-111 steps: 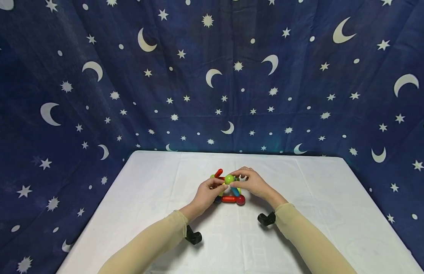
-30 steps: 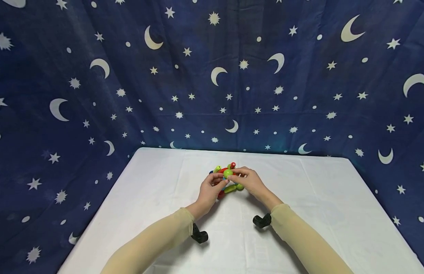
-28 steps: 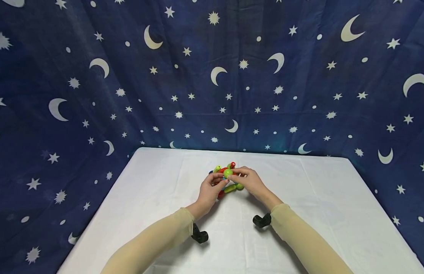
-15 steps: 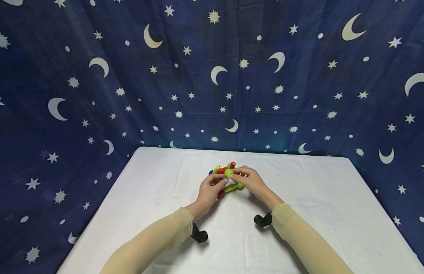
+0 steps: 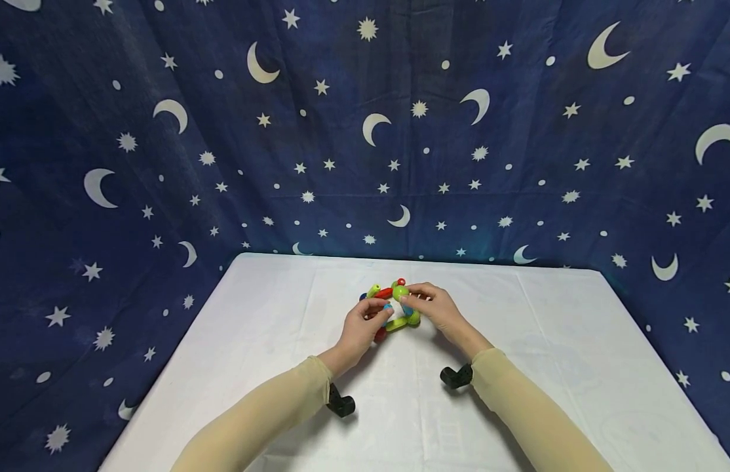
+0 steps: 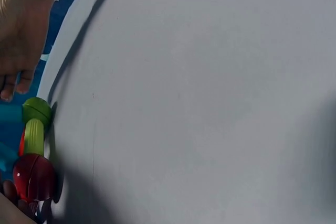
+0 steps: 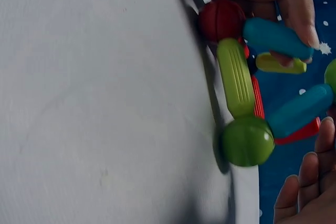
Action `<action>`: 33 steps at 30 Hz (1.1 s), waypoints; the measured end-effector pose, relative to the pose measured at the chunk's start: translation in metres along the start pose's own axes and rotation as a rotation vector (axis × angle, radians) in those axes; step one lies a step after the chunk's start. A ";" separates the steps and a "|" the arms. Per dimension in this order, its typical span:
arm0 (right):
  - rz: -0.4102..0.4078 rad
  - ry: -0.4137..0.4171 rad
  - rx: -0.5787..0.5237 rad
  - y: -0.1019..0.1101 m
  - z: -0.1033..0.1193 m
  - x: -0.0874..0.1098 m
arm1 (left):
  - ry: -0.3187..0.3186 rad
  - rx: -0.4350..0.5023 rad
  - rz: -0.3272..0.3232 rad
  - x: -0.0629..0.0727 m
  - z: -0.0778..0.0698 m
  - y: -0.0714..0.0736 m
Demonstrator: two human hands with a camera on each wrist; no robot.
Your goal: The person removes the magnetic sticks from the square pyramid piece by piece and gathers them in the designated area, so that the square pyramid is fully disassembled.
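Note:
A toy frame of magnetic rods and balls stands on the white table. My left hand (image 5: 359, 331) pinches the upper part of a blue rod (image 7: 275, 38), which rises from a dark red ball (image 7: 221, 20). My right hand (image 5: 440, 307) grips a bright green ball (image 5: 400, 292) between thumb and fingers. That ball sits on top of a second blue rod (image 7: 300, 110), leaning up from a lower green ball (image 7: 248, 141). A ribbed lime rod (image 7: 235, 77) joins the red ball to the lower green ball. The hands stand slightly apart, the left rod's tip bare.
At the frame's back, a red rod (image 5: 384, 294) lies across, and a lime rod (image 5: 373, 290) and another red rod (image 5: 401, 282) stick up. The white table (image 5: 518, 367) ends at a dark blue star-and-moon curtain (image 5: 318, 131). Black wrist mounts (image 5: 341, 403) hang below both sleeves.
The frame was turned since the oldest view. Over the last half second my right hand shifts right with the green ball, away from my left hand, uncovering the left blue rod's tip.

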State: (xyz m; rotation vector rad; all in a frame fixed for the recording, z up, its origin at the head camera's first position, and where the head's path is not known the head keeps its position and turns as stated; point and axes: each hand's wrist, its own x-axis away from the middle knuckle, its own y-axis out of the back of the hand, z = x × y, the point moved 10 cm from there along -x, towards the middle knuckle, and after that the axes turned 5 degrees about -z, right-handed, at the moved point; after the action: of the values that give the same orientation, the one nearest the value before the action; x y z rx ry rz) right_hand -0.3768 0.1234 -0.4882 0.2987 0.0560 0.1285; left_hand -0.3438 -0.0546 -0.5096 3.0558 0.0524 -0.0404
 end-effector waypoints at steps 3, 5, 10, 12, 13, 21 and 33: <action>-0.019 -0.037 -0.031 0.009 -0.003 0.001 | -0.031 -0.043 0.018 0.002 -0.003 0.000; -0.027 -0.053 -0.045 0.014 -0.005 0.002 | -0.048 -0.088 0.031 0.002 -0.004 0.001; -0.052 -0.066 -0.044 0.026 -0.010 0.002 | -0.071 -0.254 0.056 0.003 -0.003 0.004; -0.056 -0.059 -0.037 0.029 -0.010 0.002 | -0.084 -0.335 0.062 0.004 -0.004 0.005; -0.056 -0.060 -0.038 0.031 -0.010 0.003 | -0.087 -0.377 0.065 0.004 -0.004 0.006; -0.007 -0.070 -0.025 0.028 -0.011 0.007 | -0.149 -0.491 0.172 0.003 -0.008 0.018; 0.115 -0.038 -0.083 -0.006 -0.007 0.016 | -0.176 -0.486 -0.039 -0.001 -0.015 0.079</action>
State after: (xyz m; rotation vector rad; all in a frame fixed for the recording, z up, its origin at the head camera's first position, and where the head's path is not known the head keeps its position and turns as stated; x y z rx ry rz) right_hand -0.3609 0.1216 -0.4972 0.2217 -0.0047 0.2387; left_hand -0.3419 -0.1320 -0.4878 2.5544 0.0949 -0.2586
